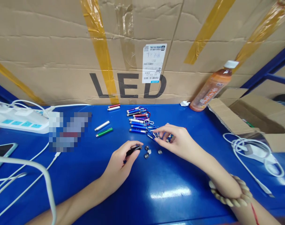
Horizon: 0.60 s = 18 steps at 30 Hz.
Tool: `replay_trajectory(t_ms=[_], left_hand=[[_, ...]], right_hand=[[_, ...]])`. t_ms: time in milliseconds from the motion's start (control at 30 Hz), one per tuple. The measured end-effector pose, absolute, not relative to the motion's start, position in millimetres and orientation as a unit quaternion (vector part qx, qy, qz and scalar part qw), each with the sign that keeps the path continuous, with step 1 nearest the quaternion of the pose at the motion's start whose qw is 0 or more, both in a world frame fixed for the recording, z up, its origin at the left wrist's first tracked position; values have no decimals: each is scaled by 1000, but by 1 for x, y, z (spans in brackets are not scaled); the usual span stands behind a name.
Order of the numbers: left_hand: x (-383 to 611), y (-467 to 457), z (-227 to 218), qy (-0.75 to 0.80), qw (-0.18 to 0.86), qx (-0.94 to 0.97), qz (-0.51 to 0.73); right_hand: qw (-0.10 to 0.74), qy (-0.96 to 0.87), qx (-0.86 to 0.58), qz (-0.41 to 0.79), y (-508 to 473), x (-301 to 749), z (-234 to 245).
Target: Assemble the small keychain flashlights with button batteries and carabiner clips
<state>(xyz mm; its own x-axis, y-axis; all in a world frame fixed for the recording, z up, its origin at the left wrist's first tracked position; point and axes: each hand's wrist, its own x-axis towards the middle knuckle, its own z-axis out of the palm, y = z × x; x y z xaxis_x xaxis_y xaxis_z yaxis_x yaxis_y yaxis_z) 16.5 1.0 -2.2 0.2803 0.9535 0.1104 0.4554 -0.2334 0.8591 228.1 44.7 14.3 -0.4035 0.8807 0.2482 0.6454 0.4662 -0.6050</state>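
My left hand (122, 157) is closed around a black penlight (133, 150), its end pointing up to the right. To the right, my right hand (175, 140) has thumb and forefinger around a small metal cap (157, 135); its exact shape is partly hidden by the fingers. Several small dark caps (146, 155) lie on the blue table (133, 193) between my hands. Behind them are several blue, red and silver penlights (139, 125) with carabiner clips. Left of that row lie a green tube (104, 132) and a silver tube (102, 125) without clips.
A large cardboard box (62, 56) stands along the back. An orange drink bottle (211, 89) leans against it, beside an open carton (240, 115). A coiled white cable (254, 153) lies at right; a power strip (20, 120), a phone (4, 153) and cords are at left.
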Motion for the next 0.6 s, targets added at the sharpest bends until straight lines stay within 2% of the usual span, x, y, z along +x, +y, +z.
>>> replay_trajectory(t_ms=[67, 200, 300, 467, 600], left_hand=[[17, 1, -2, 482, 373, 720, 331], [18, 1, -1, 459, 383, 735, 320], [18, 1, 0, 455, 395, 734, 314], [17, 1, 1, 452, 403, 735, 306], [16, 1, -2, 441, 392, 745, 311]], right_hand=[[312, -778, -455, 299, 41, 224, 18], [299, -664, -418, 543, 34, 212, 19], [299, -571, -401, 652, 32, 206, 13], [414, -534, -385, 628, 31, 199, 3], [420, -582, -381, 583, 27, 196, 3]])
